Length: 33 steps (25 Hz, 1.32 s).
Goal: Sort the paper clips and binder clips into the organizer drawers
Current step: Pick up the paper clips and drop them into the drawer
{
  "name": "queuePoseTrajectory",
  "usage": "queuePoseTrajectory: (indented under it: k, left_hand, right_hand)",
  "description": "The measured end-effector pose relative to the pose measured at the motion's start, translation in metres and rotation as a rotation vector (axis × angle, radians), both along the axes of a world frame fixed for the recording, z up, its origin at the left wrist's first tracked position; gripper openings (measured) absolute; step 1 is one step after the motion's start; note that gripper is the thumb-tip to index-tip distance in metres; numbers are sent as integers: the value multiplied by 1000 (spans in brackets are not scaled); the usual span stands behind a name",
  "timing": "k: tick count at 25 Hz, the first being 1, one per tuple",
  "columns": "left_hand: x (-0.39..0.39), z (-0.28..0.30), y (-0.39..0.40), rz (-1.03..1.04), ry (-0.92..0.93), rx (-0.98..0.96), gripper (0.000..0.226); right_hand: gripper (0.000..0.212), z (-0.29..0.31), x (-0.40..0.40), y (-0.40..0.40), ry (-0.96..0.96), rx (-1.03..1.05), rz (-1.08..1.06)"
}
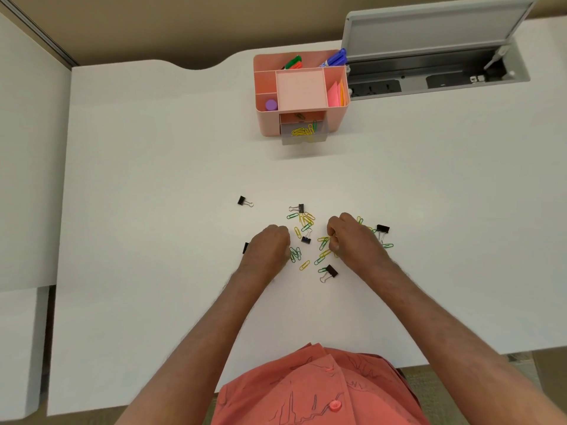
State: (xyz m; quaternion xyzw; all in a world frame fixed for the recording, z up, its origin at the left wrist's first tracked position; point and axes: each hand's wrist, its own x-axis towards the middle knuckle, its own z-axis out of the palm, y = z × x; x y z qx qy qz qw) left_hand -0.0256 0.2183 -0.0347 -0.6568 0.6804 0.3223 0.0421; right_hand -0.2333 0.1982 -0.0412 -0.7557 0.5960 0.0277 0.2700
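Lone binder clip [244, 200] far left on white desk [153, 179], apart from pile. Left hand [270, 245] curled into loose fist beside green paper clips [295, 254]; contents hidden, cannot tell if anything held. Right hand [349, 237] fingers pinched at yellow-green clips [323, 242], apparently gripping some. Pink organizer [300, 96] well beyond, clear drawer [303, 133] open, paper clips inside. Risk: tangled clips dropping in transit; binder clip swept in with paper clips.

White desk [153, 179] — pink organizer [270, 124] at back, paper clips [296, 253], binder clips [244, 201] scattered.
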Motion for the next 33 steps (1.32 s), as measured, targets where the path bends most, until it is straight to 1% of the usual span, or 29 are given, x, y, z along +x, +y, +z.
queuePoseTrajectory:
  k: [3, 5, 7, 9, 13, 14, 16, 19, 21, 23, 25, 27, 29, 31, 33]
  left_hand:
    - [11, -1, -2, 95, 124, 25, 13]
    - [17, -2, -4, 109, 159, 22, 20]
    - [20, -2, -4, 125, 184, 16, 24]
    - [21, 0, -5, 176, 214, 18, 20]
    - [20, 18, -17, 452, 402, 11, 15]
    - [18, 26, -24, 506, 445, -26, 14]
    - [13, 43, -41, 568, 523, -163, 12]
    - [3, 62, -80, 623, 599, -383, 9]
    - [-3, 65, -111, 616, 572, -484, 10]
    - [-8, 64, -140, 557, 476, -553, 11]
    - [-11, 60, -165, 516, 347, -568, 13]
    - [-12, 54, -181, 490, 261, -551, 15]
    - [-10, 49, -185, 475, 244, -544, 17]
    - [-7, 45, -174, 475, 290, -578, 16]
    - [-3, 38, -148, 473, 349, -617, 14]
  right_hand:
    - [17, 8, -3, -3, -87, 97, -33]
    - [24, 10, -2, -1, -133, 162, -7]
    - [26, 8, 0, 5, -80, 151, 50]
    - [22, 5, 1, 9, -8, 80, 62]
    - [4, 1, 8, 5, 66, 42, 52]
    - [4, 0, 9, 4, 114, 27, 76]
    - [13, -5, 10, 4, 199, -16, 137]
    - [23, -8, 11, 7, 208, -79, 184]
    - [22, -9, 12, 10, 157, -108, 139]
    - [19, -12, 13, 12, 114, -119, 88]
    - [15, -12, 14, 13, 71, -106, 35]
    - [10, -8, 13, 11, 19, -63, -14]
    - [10, 0, 11, 5, -52, 36, -60]
    - [12, 11, 7, -8, -149, 130, -155]
    - [10, 27, 7, -31, -261, 102, -273]
